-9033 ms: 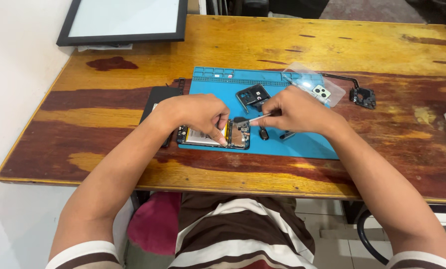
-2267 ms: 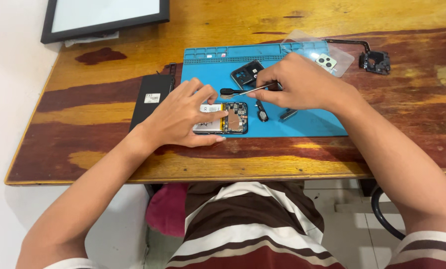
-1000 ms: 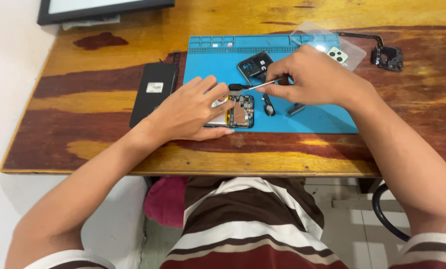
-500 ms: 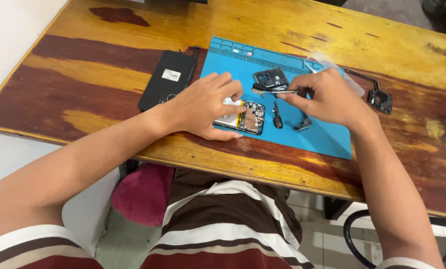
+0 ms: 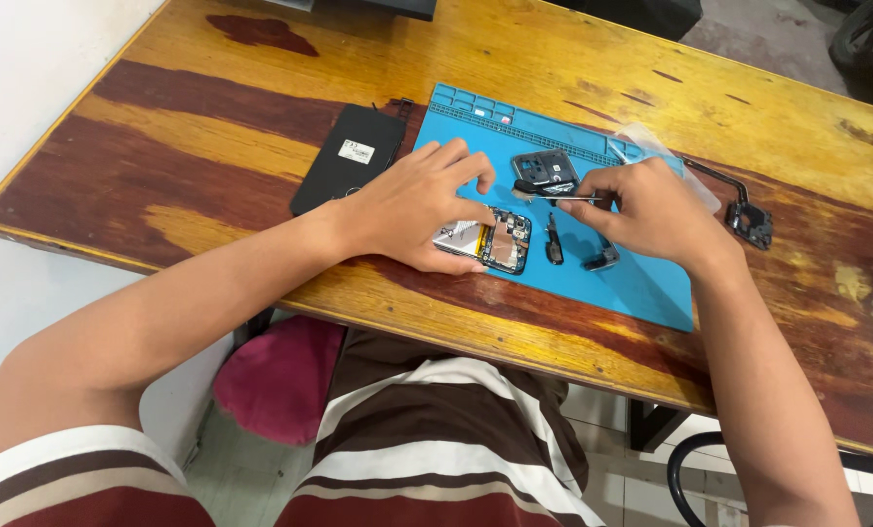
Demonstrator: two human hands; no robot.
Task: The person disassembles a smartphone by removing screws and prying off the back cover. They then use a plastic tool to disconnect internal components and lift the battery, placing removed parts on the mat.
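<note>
Looking down from the head camera, the view takes in a person seated at a wooden table (image 5: 261, 127) with both bare forearms stretched over a blue repair mat (image 5: 641, 283). The left hand (image 5: 412, 200) rests palm down on an opened smartphone (image 5: 495, 241) that lies at the mat's near left edge, its circuit board and silver battery exposed; the fingers are spread and curved over the phone's left end, pressing it flat rather than closing round it. The right hand (image 5: 651, 210) pinches a slim metal tool (image 5: 558, 196), probably tweezers, between thumb and forefinger; the tool lies nearly level, its tip pointing left, just above the phone's upper end and close to the left fingertips. Beyond the tool, on the mat, lies a dark camera-frame part (image 5: 546, 168). Two small dark parts (image 5: 554, 242) and (image 5: 602, 259) lie on the mat between phone and right wrist. A black back cover (image 5: 349, 156) with a white label lies on the table just left of the mat. A clear plastic bag (image 5: 666, 156) partly shows behind the right hand, and a black component with a cable (image 5: 749, 220) sits right of the mat. Striped clothing fills the lower frame.
</note>
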